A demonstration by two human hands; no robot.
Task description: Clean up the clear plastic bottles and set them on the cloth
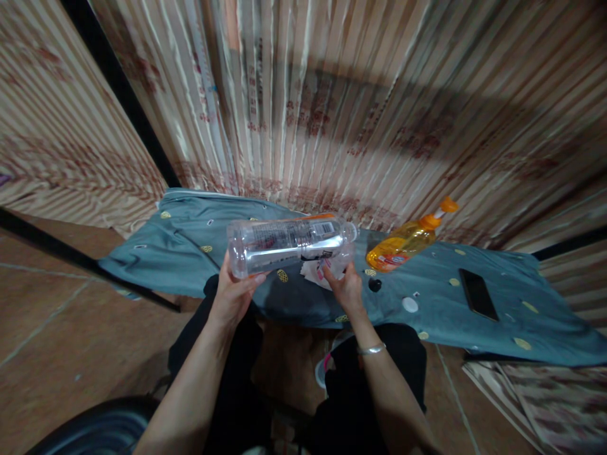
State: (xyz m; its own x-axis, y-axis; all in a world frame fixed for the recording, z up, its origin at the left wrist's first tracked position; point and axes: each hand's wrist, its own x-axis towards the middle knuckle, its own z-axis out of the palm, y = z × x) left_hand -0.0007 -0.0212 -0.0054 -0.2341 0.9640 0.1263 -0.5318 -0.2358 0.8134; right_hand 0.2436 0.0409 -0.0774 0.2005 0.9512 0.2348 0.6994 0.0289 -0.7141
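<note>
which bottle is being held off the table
The clear bottle: the left hand grips its base and holds it sideways in the air. The orange bottle sits untouched on the blue cloth.

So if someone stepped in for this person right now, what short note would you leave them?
Left hand: grips the base of a clear plastic bottle, held sideways above the blue cloth.
Right hand: at the bottle's neck end, fingers on a crumpled wrapper.
On the cloth: orange squeeze bottle lying down, white cap, small black cap, phone.
Done: the clear bottle looks uncapped. Left: cannot tell.
</note>
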